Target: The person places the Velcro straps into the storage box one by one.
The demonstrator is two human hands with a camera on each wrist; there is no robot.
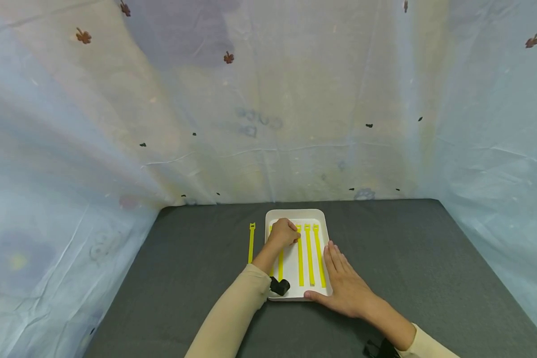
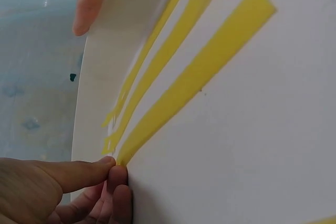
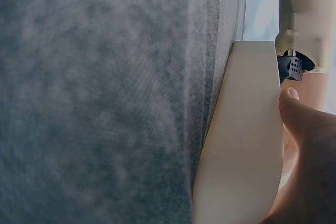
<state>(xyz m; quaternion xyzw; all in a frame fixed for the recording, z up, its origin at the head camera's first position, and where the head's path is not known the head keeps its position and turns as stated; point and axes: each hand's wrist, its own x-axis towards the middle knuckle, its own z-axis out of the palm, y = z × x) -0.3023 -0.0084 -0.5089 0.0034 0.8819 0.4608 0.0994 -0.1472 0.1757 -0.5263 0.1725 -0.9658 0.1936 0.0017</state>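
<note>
My left hand reaches over the white tray and pinches the slotted end of a yellow cable tie between thumb and fingertips. In the left wrist view, that cable tie runs flat away from the fingertips, its head hidden by them. Two more yellow cable ties lie to its right in the tray, and others lie partly under my left forearm. My right hand rests along the tray's right side with straight fingers, its thumb spread to the near edge. The right wrist view shows that thumb by the tray's side wall.
A single yellow cable tie lies on the dark grey table, left of the tray. A pale patterned curtain rises behind the table and along both sides. Small black devices sit at both wrists.
</note>
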